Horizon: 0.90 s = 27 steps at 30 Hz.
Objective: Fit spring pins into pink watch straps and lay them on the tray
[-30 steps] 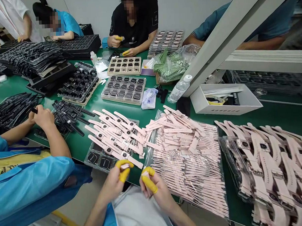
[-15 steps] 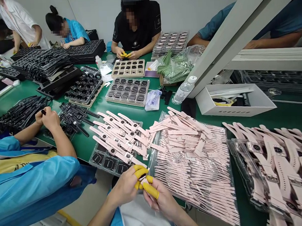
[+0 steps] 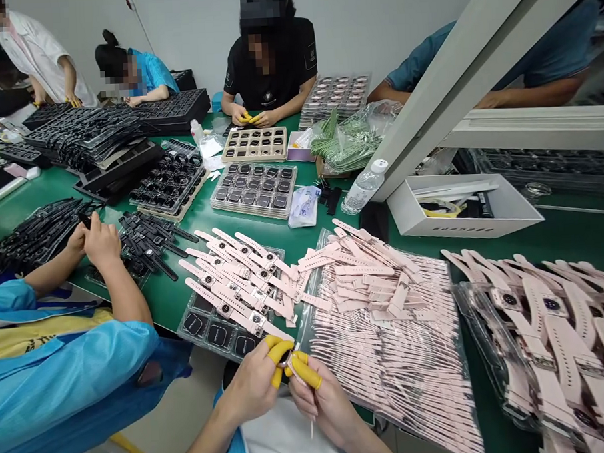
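Pinched between yellow-cotted fingertips of left hand (image 3: 256, 387) and right hand (image 3: 322, 402), low over the lap: a small pink watch part (image 3: 287, 365), mostly hidden. Easily slipped to the floor if grip loosens. Beyond, touching nothing held: pink straps (image 3: 379, 283), assembled pink watches (image 3: 234, 283).

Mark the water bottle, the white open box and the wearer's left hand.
water bottle (image 3: 363, 187), head view, on its clear body below the white cap.
white open box (image 3: 432, 222), head view, on its front outer wall.
left hand (image 3: 253, 385), head view, on the back of the hand.
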### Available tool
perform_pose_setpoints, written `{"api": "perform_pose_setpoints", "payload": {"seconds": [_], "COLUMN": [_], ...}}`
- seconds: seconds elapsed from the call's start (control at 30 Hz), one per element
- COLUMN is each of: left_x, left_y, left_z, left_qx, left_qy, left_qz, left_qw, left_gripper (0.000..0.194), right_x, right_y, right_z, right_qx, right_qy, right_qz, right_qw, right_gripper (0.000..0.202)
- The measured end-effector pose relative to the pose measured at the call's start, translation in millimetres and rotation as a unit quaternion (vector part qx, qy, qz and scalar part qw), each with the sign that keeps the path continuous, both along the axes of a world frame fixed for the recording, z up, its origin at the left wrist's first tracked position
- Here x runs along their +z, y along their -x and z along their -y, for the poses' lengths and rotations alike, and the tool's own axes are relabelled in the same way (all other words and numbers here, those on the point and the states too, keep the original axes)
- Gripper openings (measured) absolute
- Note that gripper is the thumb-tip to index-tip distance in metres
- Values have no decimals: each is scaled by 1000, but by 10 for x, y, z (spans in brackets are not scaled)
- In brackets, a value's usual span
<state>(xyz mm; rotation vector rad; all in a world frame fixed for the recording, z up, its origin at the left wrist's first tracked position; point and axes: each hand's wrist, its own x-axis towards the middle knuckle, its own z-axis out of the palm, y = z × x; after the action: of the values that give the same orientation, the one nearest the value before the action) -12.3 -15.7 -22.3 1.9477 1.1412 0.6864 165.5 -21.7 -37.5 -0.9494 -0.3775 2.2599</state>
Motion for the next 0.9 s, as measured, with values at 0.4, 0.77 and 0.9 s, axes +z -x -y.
{"api": "perform_pose_setpoints", "payload": {"seconds": [0.4, 0.77, 0.9], "left_x": [149, 12, -126], "left_y": [6, 68, -28], "left_z": [-4, 19, 56], "left_qx": [-32, 30, 162], "left_qy": [-18, 40, 70], "left_qz": [-138, 52, 212], "left_qw": [990, 997, 961], "left_gripper": [34, 35, 16], "right_x": [34, -30, -54], "right_y": [-33, -35, -38], "right_z": [-44, -34, -41], "right_qx": [58, 25, 39], "right_qy": [22, -49, -91], "right_qz": [55, 49, 67], "right_qw": [997, 997, 993], "right_gripper": [65, 56, 59]}}
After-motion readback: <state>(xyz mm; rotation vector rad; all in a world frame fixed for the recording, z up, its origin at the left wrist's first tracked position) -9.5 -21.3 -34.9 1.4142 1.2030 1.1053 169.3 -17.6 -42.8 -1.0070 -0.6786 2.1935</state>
